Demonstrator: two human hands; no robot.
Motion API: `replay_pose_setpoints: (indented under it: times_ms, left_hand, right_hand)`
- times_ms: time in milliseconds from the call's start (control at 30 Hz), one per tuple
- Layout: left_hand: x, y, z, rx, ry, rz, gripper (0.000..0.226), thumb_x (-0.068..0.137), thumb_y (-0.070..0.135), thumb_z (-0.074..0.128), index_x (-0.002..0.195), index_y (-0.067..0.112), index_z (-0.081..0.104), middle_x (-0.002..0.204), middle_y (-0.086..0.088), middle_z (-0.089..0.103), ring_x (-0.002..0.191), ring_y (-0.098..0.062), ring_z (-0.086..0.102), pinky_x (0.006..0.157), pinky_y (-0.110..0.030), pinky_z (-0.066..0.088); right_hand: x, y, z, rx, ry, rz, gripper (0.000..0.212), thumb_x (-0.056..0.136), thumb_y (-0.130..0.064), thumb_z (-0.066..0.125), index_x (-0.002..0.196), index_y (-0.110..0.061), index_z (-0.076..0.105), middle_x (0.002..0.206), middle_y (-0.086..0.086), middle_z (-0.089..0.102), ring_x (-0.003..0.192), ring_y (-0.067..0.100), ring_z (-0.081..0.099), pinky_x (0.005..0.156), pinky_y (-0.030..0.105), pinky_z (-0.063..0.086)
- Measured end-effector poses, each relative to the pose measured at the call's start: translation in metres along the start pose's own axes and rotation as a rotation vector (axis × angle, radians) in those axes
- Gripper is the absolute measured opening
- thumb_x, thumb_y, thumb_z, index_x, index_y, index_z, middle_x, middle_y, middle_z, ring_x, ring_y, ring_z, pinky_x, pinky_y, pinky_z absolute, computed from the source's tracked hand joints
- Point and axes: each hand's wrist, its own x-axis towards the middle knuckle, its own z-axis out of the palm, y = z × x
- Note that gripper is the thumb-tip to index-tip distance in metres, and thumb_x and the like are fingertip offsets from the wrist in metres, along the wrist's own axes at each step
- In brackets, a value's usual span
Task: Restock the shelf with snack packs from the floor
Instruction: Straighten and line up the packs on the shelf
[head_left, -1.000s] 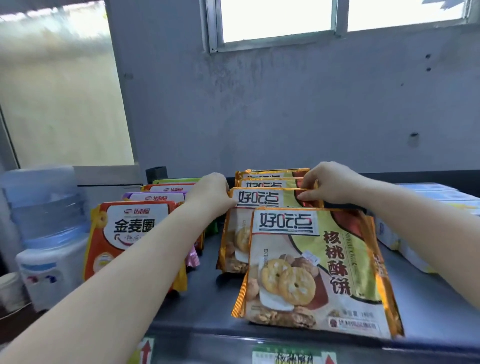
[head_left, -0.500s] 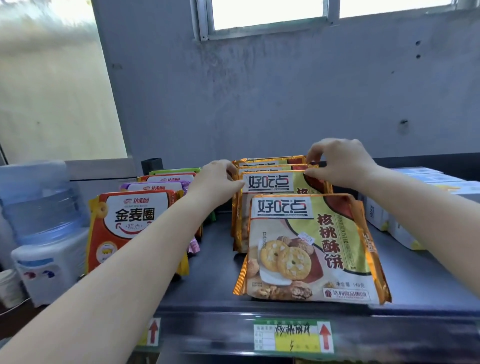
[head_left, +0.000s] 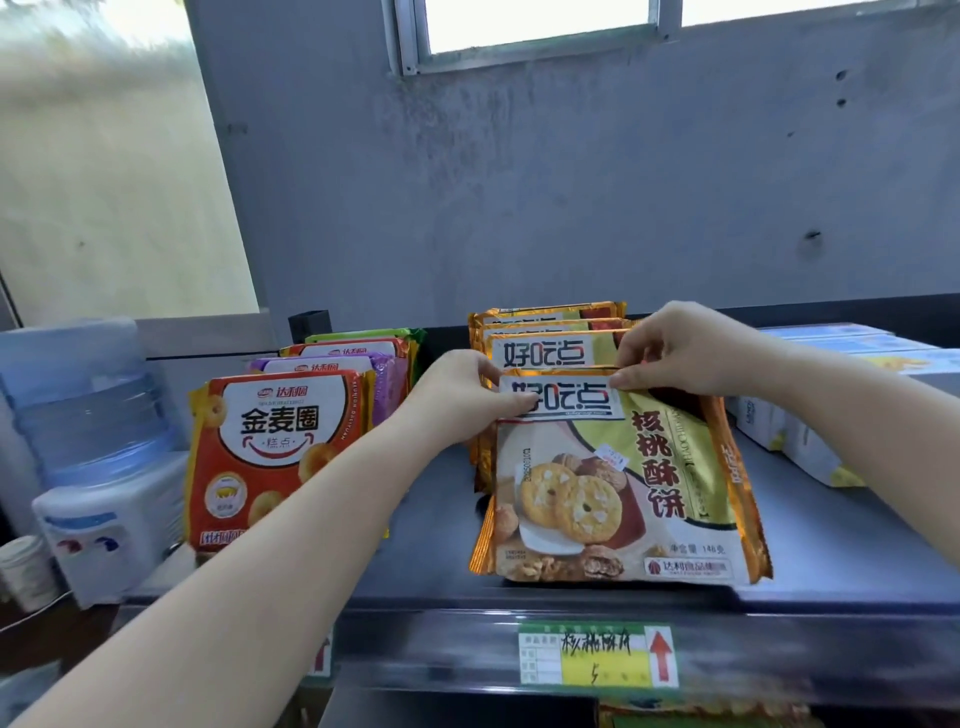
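Observation:
A row of gold-and-green walnut cookie packs stands upright on the dark top shelf (head_left: 831, 566). The front cookie pack (head_left: 613, 488) stands near the shelf's front edge. My left hand (head_left: 462, 400) pinches its top left corner and my right hand (head_left: 680, 353) pinches its top right edge. Behind it stand more cookie packs (head_left: 545, 348) of the same kind, mostly hidden by it and my hands.
A row of red, purple and green snack packs (head_left: 275, 457) stands to the left. White and blue boxes (head_left: 810, 436) lie at the right. A water dispenser (head_left: 88, 447) stands beyond the shelf's left end. A green and yellow price tag (head_left: 597, 654) marks the shelf front.
Both hands came forward from the second cookie pack to the top of the front pack. The view has tilted down a little, showing more of the shelf's front rail.

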Motion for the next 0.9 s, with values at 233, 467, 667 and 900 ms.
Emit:
replay_pose_setpoints:
  times_ms: [233, 467, 667, 900]
  left_hand:
    - [0.002, 0.0, -0.022, 0.026, 0.033, -0.013, 0.033, 0.081, 0.038, 0.066, 0.102, 0.022, 0.048, 0.099, 0.001, 0.063, 0.067, -0.007, 0.063, 0.04, -0.012, 0.044]
    - [0.037, 0.003, -0.05, 0.085, 0.169, -0.045, 0.017, 0.091, 0.025, 0.052, 0.103, 0.014, 0.057, 0.102, -0.005, 0.065, 0.083, -0.019, 0.064, 0.055, -0.024, 0.046]
    - [0.085, 0.0, -0.048, 0.267, 0.166, -0.038, 0.028, 0.09, 0.021, 0.054, 0.115, 0.011, 0.062, 0.121, -0.009, 0.063, 0.11, -0.025, 0.06, 0.088, -0.033, 0.047]
    - [0.12, -0.009, -0.022, 0.329, 0.043, -0.178, 0.013, 0.091, 0.021, 0.051, 0.097, 0.013, 0.06, 0.092, -0.006, 0.06, 0.085, -0.02, 0.052, 0.062, -0.027, 0.043]
  right_hand:
    - [0.013, -0.014, -0.003, -0.139, 0.14, -0.048, 0.022, 0.083, -0.041, 0.064, 0.089, -0.021, 0.072, 0.063, -0.024, 0.044, 0.062, -0.003, 0.041, 0.074, 0.025, 0.031]
    - [0.031, 0.018, -0.021, 0.111, 0.365, 0.092, 0.021, 0.085, -0.027, 0.064, 0.088, -0.009, 0.072, 0.081, 0.0, 0.065, 0.073, 0.011, 0.055, 0.074, 0.027, 0.042]
    - [0.064, 0.049, -0.016, -0.133, 0.336, 0.184, 0.017, 0.085, -0.031, 0.062, 0.09, -0.018, 0.073, 0.1, 0.0, 0.071, 0.096, 0.02, 0.061, 0.091, 0.044, 0.047]
    - [0.106, 0.058, 0.004, -0.288, 0.186, 0.246, 0.023, 0.086, -0.039, 0.061, 0.103, -0.026, 0.068, 0.111, -0.003, 0.065, 0.106, 0.02, 0.059, 0.09, 0.039, 0.041]
